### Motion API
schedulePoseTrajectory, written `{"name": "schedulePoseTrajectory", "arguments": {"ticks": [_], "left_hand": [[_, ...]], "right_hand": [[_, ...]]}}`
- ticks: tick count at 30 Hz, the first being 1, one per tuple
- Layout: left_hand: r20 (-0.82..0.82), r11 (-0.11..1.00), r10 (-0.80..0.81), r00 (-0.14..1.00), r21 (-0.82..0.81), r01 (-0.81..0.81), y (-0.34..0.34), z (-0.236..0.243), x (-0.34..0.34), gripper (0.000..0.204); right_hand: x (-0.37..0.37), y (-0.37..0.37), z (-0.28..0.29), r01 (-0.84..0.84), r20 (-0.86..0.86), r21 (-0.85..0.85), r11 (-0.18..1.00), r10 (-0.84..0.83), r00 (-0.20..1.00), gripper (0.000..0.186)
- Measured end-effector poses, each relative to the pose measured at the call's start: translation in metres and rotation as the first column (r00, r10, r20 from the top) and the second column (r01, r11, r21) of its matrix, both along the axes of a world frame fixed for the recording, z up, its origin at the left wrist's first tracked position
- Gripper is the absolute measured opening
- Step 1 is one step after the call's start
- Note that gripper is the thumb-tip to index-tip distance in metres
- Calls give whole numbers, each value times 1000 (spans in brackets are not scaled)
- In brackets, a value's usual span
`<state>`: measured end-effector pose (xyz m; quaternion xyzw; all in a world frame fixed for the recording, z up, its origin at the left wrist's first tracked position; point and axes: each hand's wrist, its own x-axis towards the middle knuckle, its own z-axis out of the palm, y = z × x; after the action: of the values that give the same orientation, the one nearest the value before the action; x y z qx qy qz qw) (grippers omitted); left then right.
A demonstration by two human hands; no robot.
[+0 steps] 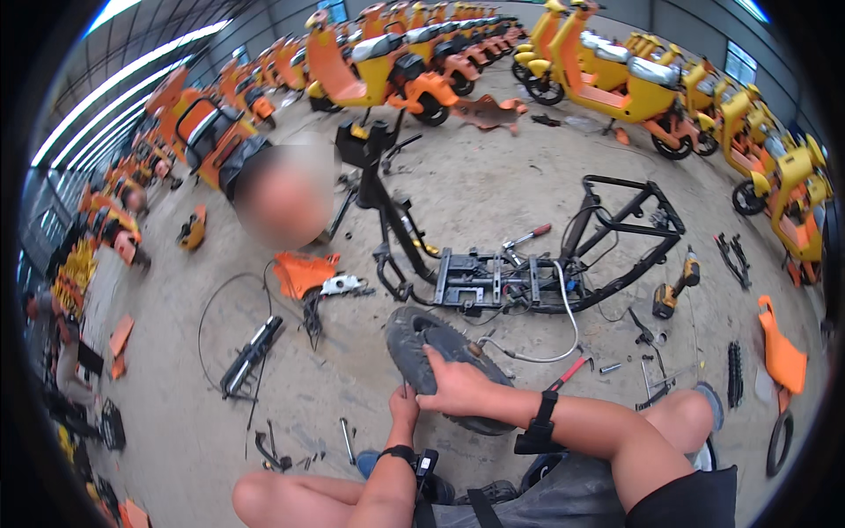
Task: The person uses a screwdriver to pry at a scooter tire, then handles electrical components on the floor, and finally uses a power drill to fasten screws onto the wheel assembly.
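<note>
A wheel with a black, treaded tyre (409,348) leans in front of me, between my knees. A grey cable (539,359) runs from near its hub toward the bare scooter frame. My right hand (458,385) grips the tyre's near side, its index finger stretched over the tyre and its thumb toward my left hand. My left hand (405,412) is closed at the tyre's lower left edge. Whatever its fingers pinch is too small to make out. Beyond the wheel stands a black scooter frame (378,198) with an open metal base.
A cordless drill (676,283), red-handled hammer (568,374), ratchet (528,236) and wrench (348,440) lie about. Left of the frame are a black shock-like part (251,356) and orange panel (304,273). Another person (286,198) is beyond. Yellow-orange scooters (607,84) line the back.
</note>
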<state>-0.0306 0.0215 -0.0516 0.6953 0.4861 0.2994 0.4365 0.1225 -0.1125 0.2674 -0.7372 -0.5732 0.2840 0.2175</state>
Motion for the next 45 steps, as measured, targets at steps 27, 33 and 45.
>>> {"name": "schedulePoseTrajectory", "arguments": {"ticks": [27, 33, 45], "left_hand": [[-146, 969, -108, 983, -235, 72, -55, 119, 39, 44], [-74, 998, -19, 997, -62, 15, -41, 71, -11, 41], [-281, 998, -49, 959, 22, 57, -20, 100, 80, 41]], "right_hand": [[24, -48, 1, 168, -214, 99, 981, -144, 966, 100], [10, -21, -14, -44, -83, 106, 993, 53, 995, 101], [77, -30, 24, 390, -190, 88, 917, -369, 910, 101]]}}
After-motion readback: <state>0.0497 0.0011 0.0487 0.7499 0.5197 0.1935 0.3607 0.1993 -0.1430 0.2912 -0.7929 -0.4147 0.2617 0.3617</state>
